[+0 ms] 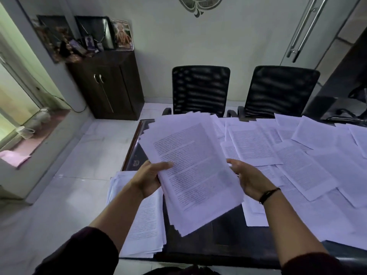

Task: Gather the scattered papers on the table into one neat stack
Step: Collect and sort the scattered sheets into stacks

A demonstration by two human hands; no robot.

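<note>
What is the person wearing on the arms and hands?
Both hands, left hand and right hand, are bare, without gloves. Dark maroon sleeves are pushed up, leaving the forearms uncovered. The right wrist carries a thin black band. No rings can be seen.

Printed text on the papers (305,167) is illegible.

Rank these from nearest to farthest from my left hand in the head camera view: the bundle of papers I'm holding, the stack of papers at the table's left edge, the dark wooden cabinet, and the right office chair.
1. Bundle of papers: in the left hand's grip.
2. Stack of papers: on the table's left edge, just below the hand.
3. Dark wooden cabinet: against the far wall, left.
4. Right office chair: across the table, far right.
</note>
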